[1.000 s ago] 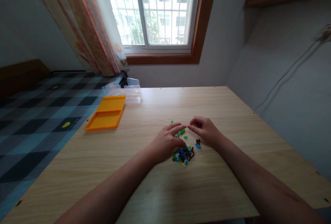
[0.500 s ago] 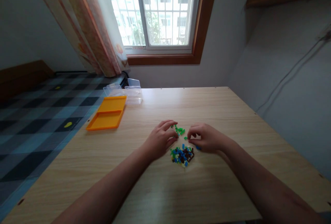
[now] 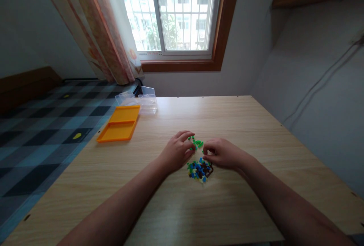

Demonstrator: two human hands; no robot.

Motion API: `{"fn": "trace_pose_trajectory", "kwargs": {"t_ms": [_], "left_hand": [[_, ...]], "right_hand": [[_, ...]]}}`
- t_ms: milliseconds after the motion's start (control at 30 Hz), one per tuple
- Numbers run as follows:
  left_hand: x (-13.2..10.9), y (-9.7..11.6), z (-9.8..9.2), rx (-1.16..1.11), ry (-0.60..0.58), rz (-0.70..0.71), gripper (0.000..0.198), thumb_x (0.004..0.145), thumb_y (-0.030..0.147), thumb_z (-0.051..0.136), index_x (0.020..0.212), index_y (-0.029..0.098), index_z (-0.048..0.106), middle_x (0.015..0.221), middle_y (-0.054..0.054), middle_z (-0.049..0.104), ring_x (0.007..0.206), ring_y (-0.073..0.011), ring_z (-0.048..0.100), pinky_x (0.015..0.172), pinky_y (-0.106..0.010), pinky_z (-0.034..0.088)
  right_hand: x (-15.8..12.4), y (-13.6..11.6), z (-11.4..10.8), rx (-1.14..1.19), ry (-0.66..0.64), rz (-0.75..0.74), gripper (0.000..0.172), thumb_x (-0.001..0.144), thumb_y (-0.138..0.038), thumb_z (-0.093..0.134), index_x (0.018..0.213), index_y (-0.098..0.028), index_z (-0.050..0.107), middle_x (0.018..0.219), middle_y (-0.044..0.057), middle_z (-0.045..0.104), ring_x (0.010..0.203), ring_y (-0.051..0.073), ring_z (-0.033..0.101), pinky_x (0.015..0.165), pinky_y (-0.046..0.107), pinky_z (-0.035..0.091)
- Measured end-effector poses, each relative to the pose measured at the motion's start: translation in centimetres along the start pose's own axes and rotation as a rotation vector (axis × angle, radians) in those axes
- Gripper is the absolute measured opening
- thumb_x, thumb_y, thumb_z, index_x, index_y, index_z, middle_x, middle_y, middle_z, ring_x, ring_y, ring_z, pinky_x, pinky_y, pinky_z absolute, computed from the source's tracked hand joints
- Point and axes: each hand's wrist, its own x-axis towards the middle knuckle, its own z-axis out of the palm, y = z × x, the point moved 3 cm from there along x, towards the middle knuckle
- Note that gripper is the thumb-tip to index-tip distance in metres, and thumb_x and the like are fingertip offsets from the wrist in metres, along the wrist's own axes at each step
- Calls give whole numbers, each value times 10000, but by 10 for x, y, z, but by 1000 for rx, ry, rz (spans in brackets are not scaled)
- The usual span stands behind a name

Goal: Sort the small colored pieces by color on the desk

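Observation:
A small heap of tiny plastic bricks (image 3: 200,170), blue, brown, green and yellow, lies in the middle of the wooden table (image 3: 256,124). A few green bricks (image 3: 198,142) lie apart just behind the heap. My left hand (image 3: 176,151) rests on the table left of the heap, fingers curled, fingertips pinched at the green bricks. My right hand (image 3: 222,153) is on the right of the heap, fingers pinched together at its edge; what they hold is too small to make out.
An orange tray (image 3: 120,128) lies near the table's left edge, with clear plastic boxes (image 3: 142,100) behind it. A bed with a checked cover (image 3: 42,132) is at the left. A window and a curtain are behind, a wall at the right.
My right hand has drawn closer, from behind the heap to its right edge, and pinched down. My left hand has slid off the heap to its left. The loose bricks are gathered closer.

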Motion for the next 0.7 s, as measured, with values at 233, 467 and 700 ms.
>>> {"fn": "trace_pose_trajectory", "kwargs": {"t_ms": [233,467,700], "left_hand": [[-1,-1,1,5,4,-1,88,887,221,641,886,225,728,1252,-86,630,1205,-267,535,1036,-486,481],[-4,0,-2,-25,-1,1,112,907,227,621,916,231,733,1263,-86,625,1215,-258,530,1041,-476,477],[-9,4,-5,-66,-1,40,119,906,208,619,918,239,734,1300,-70,613,1248,-251,517,1062,-485,464]], "right_hand": [[-3,2,-9,91,-42,-17,102,825,-234,654,792,-193,742,700,1,607,622,118,500,594,239,348],[-6,-8,-10,175,-149,-69,193,782,-127,588,706,-185,756,677,5,592,589,113,498,548,238,338],[-6,-8,-9,130,-180,-62,214,770,-111,570,639,-180,724,646,2,596,582,114,497,558,242,343]]}}
